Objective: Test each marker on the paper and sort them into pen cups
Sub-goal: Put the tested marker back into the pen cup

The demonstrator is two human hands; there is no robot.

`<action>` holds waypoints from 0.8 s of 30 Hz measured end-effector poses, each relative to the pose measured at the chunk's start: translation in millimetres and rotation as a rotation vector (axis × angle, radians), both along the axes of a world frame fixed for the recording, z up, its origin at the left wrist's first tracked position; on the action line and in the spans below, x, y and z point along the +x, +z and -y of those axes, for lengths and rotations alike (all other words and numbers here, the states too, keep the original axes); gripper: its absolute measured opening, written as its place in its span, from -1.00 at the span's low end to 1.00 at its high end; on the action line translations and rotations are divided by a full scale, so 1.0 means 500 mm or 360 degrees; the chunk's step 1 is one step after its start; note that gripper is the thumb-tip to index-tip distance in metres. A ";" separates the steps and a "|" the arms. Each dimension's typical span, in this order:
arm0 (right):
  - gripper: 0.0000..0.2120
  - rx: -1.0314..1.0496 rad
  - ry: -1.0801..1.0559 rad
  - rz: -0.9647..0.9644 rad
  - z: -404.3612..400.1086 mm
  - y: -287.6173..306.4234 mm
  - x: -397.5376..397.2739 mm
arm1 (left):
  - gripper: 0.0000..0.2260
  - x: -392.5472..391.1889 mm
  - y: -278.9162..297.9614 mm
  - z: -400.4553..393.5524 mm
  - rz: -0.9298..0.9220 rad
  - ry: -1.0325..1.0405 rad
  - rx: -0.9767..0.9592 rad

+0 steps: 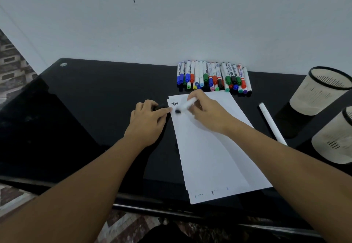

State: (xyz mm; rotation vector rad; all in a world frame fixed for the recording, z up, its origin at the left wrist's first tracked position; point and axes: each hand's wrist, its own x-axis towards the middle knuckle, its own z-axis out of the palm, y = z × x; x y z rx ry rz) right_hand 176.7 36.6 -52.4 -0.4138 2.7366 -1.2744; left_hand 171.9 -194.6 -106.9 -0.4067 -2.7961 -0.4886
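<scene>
My right hand (207, 111) grips a white marker (187, 104) with a black tip, blurred, its tip over the top left of the white paper (215, 147). Black letters are written there. My left hand (147, 118) rests at the paper's left edge and holds a small black cap (159, 107) in its fingers. A row of several capped markers (213, 77) in blue, green, red and black lies behind the paper. Two beige pen cups with black rims stand at the right: one farther back (320, 92), one nearer (335, 140).
A single white marker (271, 122) lies on the black glass table (76, 109) between the paper and the cups. A white wall rises just behind the marker row. The table's front edge runs below the paper's bottom.
</scene>
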 end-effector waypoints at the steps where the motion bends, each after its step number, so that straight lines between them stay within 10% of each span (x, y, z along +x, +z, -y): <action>1: -0.81 -0.0082 -0.0062 0.0006 0.005 0.001 0.000 | -0.70 -0.001 0.001 -0.001 0.0005 -0.0002 -0.0018; 5: -0.55 -0.0304 -0.0384 -0.0078 0.037 -0.013 -0.010 | -0.67 -0.001 0.004 -0.002 0.0049 -0.0023 -0.0070; 10: -0.91 -0.0529 -0.0473 -0.0076 0.059 -0.040 -0.019 | -0.67 -0.001 0.007 -0.003 0.0083 -0.0030 -0.0085; 24: -0.89 -0.0420 -0.0455 -0.0174 0.056 -0.068 -0.028 | -0.67 -0.002 0.007 -0.003 0.0095 -0.0042 -0.0067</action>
